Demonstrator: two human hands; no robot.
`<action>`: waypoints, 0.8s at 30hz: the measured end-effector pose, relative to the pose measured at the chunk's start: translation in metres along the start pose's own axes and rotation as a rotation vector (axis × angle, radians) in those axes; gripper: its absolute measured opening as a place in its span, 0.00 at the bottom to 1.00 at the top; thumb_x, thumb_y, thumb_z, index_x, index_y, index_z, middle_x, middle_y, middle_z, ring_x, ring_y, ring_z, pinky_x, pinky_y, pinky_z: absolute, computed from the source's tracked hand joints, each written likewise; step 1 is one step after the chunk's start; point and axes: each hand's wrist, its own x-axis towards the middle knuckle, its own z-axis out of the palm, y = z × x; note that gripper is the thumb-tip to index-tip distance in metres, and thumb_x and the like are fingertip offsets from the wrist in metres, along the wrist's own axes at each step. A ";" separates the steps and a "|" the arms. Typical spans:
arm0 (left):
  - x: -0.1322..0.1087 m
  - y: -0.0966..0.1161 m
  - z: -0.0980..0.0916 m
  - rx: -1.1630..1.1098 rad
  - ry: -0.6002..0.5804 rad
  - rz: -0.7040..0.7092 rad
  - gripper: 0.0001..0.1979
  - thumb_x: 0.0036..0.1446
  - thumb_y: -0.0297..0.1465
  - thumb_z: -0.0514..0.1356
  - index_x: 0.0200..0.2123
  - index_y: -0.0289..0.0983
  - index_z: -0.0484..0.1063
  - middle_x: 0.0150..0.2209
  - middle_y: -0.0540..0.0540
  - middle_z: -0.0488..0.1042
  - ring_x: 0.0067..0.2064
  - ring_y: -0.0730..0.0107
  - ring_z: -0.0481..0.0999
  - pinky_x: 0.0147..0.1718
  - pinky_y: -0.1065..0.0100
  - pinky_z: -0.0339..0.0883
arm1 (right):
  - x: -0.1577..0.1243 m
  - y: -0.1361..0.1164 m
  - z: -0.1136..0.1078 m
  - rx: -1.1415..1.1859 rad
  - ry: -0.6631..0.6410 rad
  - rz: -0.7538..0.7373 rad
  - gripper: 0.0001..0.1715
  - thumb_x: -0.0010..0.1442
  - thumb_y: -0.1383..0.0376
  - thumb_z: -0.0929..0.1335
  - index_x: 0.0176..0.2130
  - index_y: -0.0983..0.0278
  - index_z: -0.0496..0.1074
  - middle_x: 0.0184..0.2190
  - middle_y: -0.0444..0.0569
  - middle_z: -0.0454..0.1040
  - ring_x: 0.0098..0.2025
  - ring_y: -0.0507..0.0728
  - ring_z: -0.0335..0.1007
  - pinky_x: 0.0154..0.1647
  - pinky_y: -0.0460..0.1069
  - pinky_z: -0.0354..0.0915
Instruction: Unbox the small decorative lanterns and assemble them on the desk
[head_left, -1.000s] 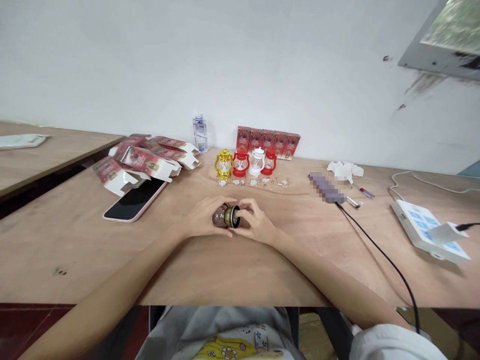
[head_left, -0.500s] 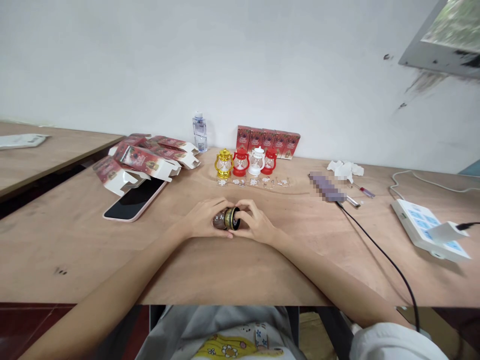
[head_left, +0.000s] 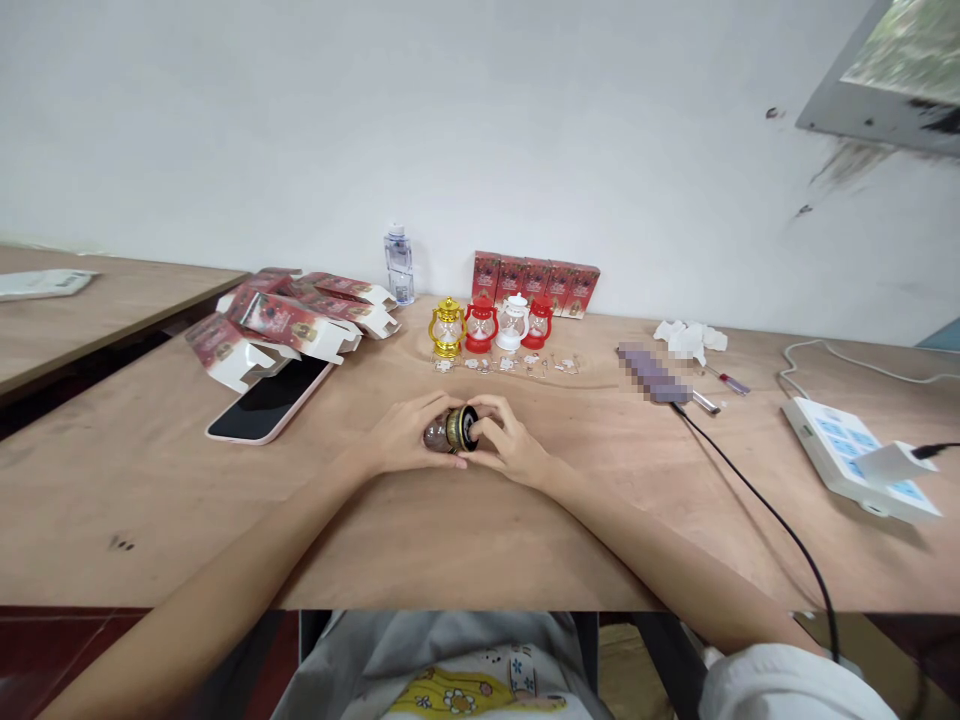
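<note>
A small bronze-coloured lantern (head_left: pixel 456 428) with a clear body lies on its side, held just above or on the table; I cannot tell which. My left hand (head_left: pixel 405 432) wraps its fingers and thumb round the clear body. At the dark round base, which faces right, my right hand (head_left: pixel 514 440) has its fingers curled, with the index fingertip against the underside and the thumb below. Beyond the hands stand several more lanterns: a gold one (head_left: pixel 448 330), a white one (head_left: pixel 513 325) and red ones (head_left: pixel 481 328). Small clear-wrapped pieces (head_left: pixel 507 365) lie in front of them.
Red printed boxes (head_left: pixel 536 280) stand along the wall, beside a water bottle (head_left: pixel 399 265). Flattened boxes (head_left: pixel 281 315) and a phone (head_left: pixel 270 400) lie left. On the right are a blurred-out device (head_left: pixel 652 372), crumpled tissue (head_left: pixel 690 338), a screwdriver (head_left: pixel 733 383) and a power strip (head_left: pixel 844 455).
The lantern has turned and tilted slightly in my hands, its base a little higher and more toward me. Both hands stay in nearly the same place.
</note>
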 end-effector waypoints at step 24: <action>0.011 0.009 -0.003 0.492 0.146 0.120 0.18 0.58 0.40 0.57 0.51 0.48 0.67 0.48 0.42 0.72 0.50 0.56 0.70 0.50 0.54 0.56 | 0.015 -0.004 0.026 1.353 0.526 1.139 0.08 0.59 0.65 0.61 0.30 0.64 0.66 0.27 0.50 0.71 0.33 0.53 0.71 0.41 0.50 0.72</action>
